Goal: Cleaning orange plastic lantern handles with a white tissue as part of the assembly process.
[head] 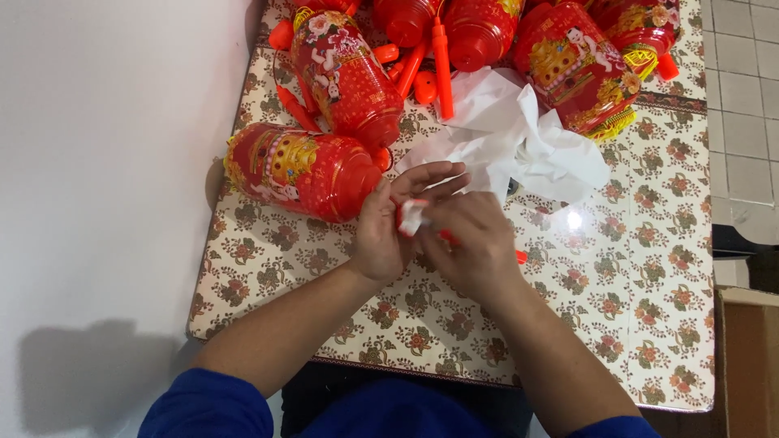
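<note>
My left hand [388,227] and my right hand [475,243] meet over the middle of a flower-patterned table [633,276]. Together they pinch a small red and white piece [411,214]; what it is cannot be made out. A bit of orange-red plastic [520,257] pokes out beyond my right hand. A red and gold plastic lantern [300,170] lies on its side just left of my left hand. Crumpled white plastic wrapping [519,138] lies right behind my hands.
Several more red lanterns [349,77] and orange-red plastic sticks [442,61] are piled at the table's far edge. A white wall [105,162] runs along the left. A tiled floor [746,105] and a cardboard box [751,357] lie to the right.
</note>
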